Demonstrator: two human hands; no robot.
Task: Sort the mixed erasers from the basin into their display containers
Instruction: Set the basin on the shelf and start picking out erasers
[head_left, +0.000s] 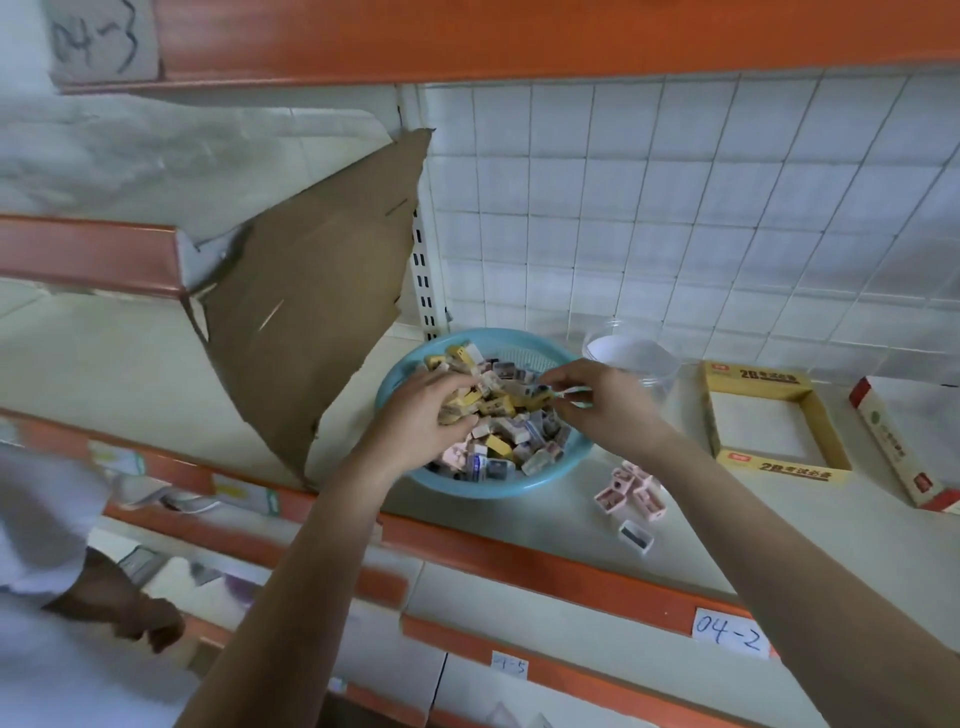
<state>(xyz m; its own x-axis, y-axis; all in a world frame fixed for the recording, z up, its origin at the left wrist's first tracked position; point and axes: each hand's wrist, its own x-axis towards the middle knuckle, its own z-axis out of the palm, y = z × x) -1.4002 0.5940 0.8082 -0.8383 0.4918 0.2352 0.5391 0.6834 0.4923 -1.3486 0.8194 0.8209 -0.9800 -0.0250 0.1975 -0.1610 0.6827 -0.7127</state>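
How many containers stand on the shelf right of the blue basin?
3: clear tub behind the right hand, yellow box beside it, red-and-white box at the right edge. Others may be off-frame.

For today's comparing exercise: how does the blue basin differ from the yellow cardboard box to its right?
The blue basin is round, the yellow box rectangular. The basin is plastic, the box cardboard. The basin is heaped with erasers, the box empty. Both sit on one shelf.
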